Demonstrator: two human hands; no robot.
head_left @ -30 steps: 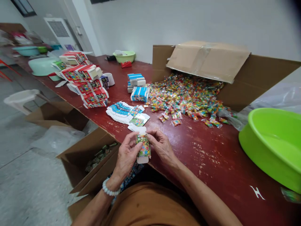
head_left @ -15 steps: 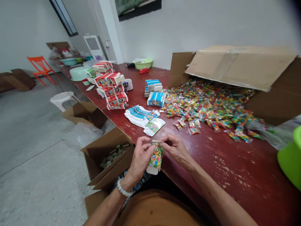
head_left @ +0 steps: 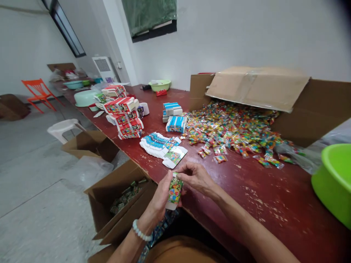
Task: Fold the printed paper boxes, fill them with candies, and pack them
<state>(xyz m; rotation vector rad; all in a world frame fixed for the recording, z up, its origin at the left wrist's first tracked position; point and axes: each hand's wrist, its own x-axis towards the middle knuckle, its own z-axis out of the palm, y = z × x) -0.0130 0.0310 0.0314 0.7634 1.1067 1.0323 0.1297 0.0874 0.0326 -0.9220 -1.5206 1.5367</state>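
A small printed carton [head_left: 174, 190], green with colourful pictures, stands tilted in front of me over the table's edge. My left hand [head_left: 161, 193] is closed around its left side, thumb along the edge. At its upper end, the fingers of my right hand [head_left: 196, 178] pinch the top flap. A white flap sticks out at the carton's lower end. Just beyond my hands lies a fanned row of flat cartons [head_left: 157, 145], with a green-printed flat carton [head_left: 174, 157] nearest me. Small clear packets of colourful candy [head_left: 220, 159] lie to the right of them.
A big cardboard box [head_left: 255, 86] spills a heap of candy packets [head_left: 233, 126] onto the red table [head_left: 233, 204]. Bundled red cartons [head_left: 127, 118] and blue cartons [head_left: 176, 124] are stacked behind. A green basin [head_left: 333, 182] stands right; an open box [head_left: 117, 215] of small packs sits lower left.
The top flap that stood up between my fingers is now folded down at the carton's upper end. The whole scene has shifted slightly left and down in view.
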